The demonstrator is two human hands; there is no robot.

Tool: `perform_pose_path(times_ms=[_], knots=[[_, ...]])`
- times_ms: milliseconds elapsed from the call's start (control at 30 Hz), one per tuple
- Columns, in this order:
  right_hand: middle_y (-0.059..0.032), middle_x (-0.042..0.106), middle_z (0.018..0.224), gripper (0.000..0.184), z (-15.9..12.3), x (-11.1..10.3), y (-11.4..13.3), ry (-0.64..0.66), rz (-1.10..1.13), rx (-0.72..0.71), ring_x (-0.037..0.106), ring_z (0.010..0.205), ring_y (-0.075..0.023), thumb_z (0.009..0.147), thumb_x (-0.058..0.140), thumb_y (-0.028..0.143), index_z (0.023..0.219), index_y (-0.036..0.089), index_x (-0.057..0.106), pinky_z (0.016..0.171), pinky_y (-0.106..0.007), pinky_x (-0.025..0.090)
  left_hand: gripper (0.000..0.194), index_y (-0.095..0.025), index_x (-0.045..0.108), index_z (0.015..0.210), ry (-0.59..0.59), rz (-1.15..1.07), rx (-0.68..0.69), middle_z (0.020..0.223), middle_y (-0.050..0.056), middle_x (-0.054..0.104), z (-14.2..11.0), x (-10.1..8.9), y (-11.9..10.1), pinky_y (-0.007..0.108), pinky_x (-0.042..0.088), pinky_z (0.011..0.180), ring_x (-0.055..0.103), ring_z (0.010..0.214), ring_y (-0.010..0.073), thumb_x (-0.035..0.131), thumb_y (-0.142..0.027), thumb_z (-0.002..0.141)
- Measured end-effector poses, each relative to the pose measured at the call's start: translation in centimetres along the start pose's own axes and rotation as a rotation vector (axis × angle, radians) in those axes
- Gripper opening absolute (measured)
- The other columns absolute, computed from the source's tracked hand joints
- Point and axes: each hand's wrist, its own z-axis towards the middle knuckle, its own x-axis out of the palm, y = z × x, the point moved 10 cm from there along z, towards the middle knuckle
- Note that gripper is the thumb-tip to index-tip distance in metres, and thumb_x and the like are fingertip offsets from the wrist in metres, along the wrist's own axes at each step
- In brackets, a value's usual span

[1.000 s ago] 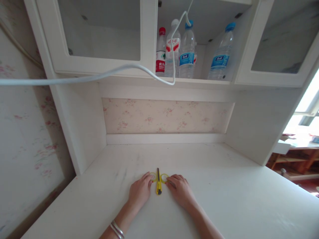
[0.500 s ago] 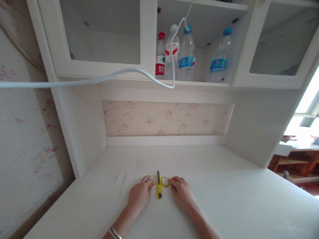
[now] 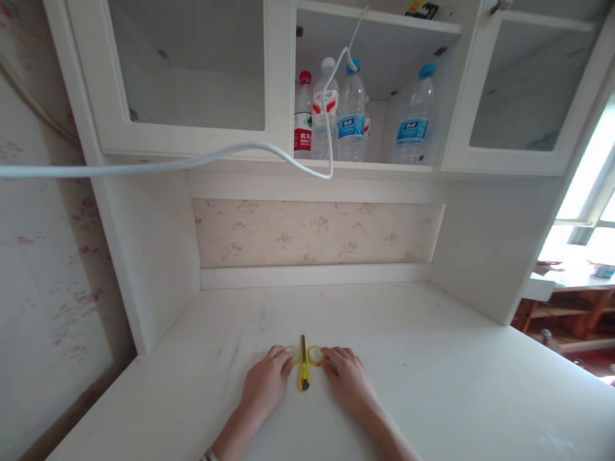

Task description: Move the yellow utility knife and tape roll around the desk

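A yellow utility knife (image 3: 303,368) with a dark grip end lies lengthwise on the white desk, its narrow end pointing away from me. Close against its left side is a small yellow ring-shaped tape roll (image 3: 296,362), held at its outer edge by the closed fingers of my left hand (image 3: 266,379). On the knife's other side lies a second yellow tape roll (image 3: 310,360), which the fingertips of my right hand (image 3: 348,379) grip at its right edge. My fingers partly cover both rolls.
Several plastic bottles (image 3: 352,128) stand in the open cupboard above the white desk (image 3: 432,384). A white cable (image 3: 192,160) hangs across the view in front of the cupboard. White side panels (image 3: 148,256) enclose the desk's back.
The view has tilted slightly upward and shifted a little to the right. My right hand reaches slightly further over the right tape roll; otherwise hands, rolls and knife keep their arrangement.
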Motion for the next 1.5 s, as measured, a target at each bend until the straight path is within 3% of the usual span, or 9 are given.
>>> perform_pose_path(times_ms=[100, 200, 400, 533, 667, 833, 1167, 1367, 1500], knots=[[-0.0021, 0.063, 0.107, 0.035, 0.1, 0.0, -0.6, -0.021, 0.031, 0.028, 0.051, 0.101, -0.0193, 0.083, 0.041, 0.022, 0.114, 0.027, 0.056, 0.086, -0.029, 0.036, 0.025, -0.026, 0.062, 0.102, -0.046, -0.089, -0.004, 0.118, 0.000, 0.056, 0.6, -0.6, -0.4, 0.023, 0.042, 0.087, 0.057, 0.099, 0.0133, 0.042, -0.028, 0.087], [-0.0035, 0.063, 0.106, 0.039, 0.1, 0.1, -1.1, -0.037, 0.057, 0.049, 0.052, 0.100, -0.0189, 0.082, 0.040, 0.021, 0.119, 0.024, 0.053, 0.087, -0.029, 0.036, 0.025, -0.025, 0.060, 0.104, -0.076, -0.161, 0.059, 0.118, 0.001, 0.056, 1.5, -0.9, -2.2, 0.022, 0.040, 0.091, 0.056, 0.101, 0.0132, 0.043, -0.028, 0.086], [-0.0011, 0.057, 0.120, 0.049, 0.0, 0.0, -0.7, -0.023, 0.067, 0.009, 0.049, 0.107, -0.0182, 0.078, 0.044, 0.018, 0.126, 0.029, 0.047, 0.091, -0.029, 0.035, 0.027, -0.028, 0.058, 0.109, -0.006, -0.143, 0.101, 0.115, -0.001, 0.060, 3.1, 1.0, -5.2, 0.023, 0.039, 0.092, 0.056, 0.102, 0.0149, 0.051, -0.029, 0.082], [0.0016, 0.054, 0.125, 0.046, 0.1, 0.3, -0.2, 0.035, 0.002, -0.025, 0.048, 0.110, -0.0192, 0.079, 0.047, 0.022, 0.122, 0.036, 0.050, 0.092, -0.031, 0.034, 0.034, -0.028, 0.056, 0.113, 0.044, -0.177, 0.084, 0.117, 0.001, 0.059, 3.1, 2.0, -4.9, 0.026, 0.038, 0.094, 0.055, 0.106, 0.0173, 0.055, -0.030, 0.079], [0.0037, 0.056, 0.123, 0.039, 0.2, 0.5, 0.1, 0.065, -0.054, -0.052, 0.048, 0.109, -0.0192, 0.082, 0.046, 0.026, 0.118, 0.039, 0.053, 0.091, -0.033, 0.033, 0.036, -0.024, 0.054, 0.116, 0.014, -0.267, 0.095, 0.124, 0.005, 0.055, 2.0, 1.2, -3.2, 0.027, 0.038, 0.095, 0.051, 0.112, 0.0170, 0.049, -0.030, 0.082], [0.0043, 0.056, 0.123, 0.040, 0.3, 0.5, 0.1, 0.067, -0.054, -0.035, 0.048, 0.109, -0.0173, 0.084, 0.043, 0.024, 0.120, 0.039, 0.051, 0.091, -0.032, 0.033, 0.033, -0.021, 0.057, 0.113, 0.000, -0.259, 0.041, 0.118, 0.006, 0.058, 0.7, 0.7, -1.0, 0.027, 0.038, 0.094, 0.053, 0.108, 0.0174, 0.044, -0.030, 0.084], [0.0014, 0.059, 0.119, 0.030, 0.4, 0.5, 0.2, 0.075, -0.060, -0.011, 0.048, 0.110, -0.0188, 0.087, 0.043, 0.043, 0.111, 0.036, 0.060, 0.091, -0.033, 0.034, 0.027, -0.026, 0.058, 0.109, 0.044, -0.109, 0.043, 0.114, 0.001, 0.059, -0.3, 1.0, -2.7, 0.024, 0.039, 0.090, 0.055, 0.103, 0.0160, 0.042, -0.032, 0.087], [-0.0026, 0.058, 0.119, 0.032, 0.9, 0.3, -1.1, 0.010, 0.037, 0.020, 0.050, 0.108, -0.0187, 0.088, 0.039, 0.036, 0.111, 0.027, 0.060, 0.093, -0.032, 0.036, 0.027, -0.025, 0.058, 0.108, 0.043, -0.087, 0.045, 0.115, 0.001, 0.058, -0.4, 1.1, -2.5, 0.023, 0.039, 0.091, 0.055, 0.104, 0.0149, 0.042, -0.033, 0.088], [-0.0016, 0.057, 0.122, 0.031, 1.1, 0.6, -0.7, 0.057, 0.027, -0.052, 0.048, 0.110, -0.0186, 0.088, 0.039, 0.031, 0.112, 0.027, 0.059, 0.094, -0.032, 0.035, 0.025, -0.025, 0.059, 0.104, 0.020, -0.094, 0.070, 0.112, 0.000, 0.059, -0.5, 1.1, -2.6, 0.023, 0.039, 0.088, 0.055, 0.102, 0.0147, 0.041, -0.033, 0.088]])
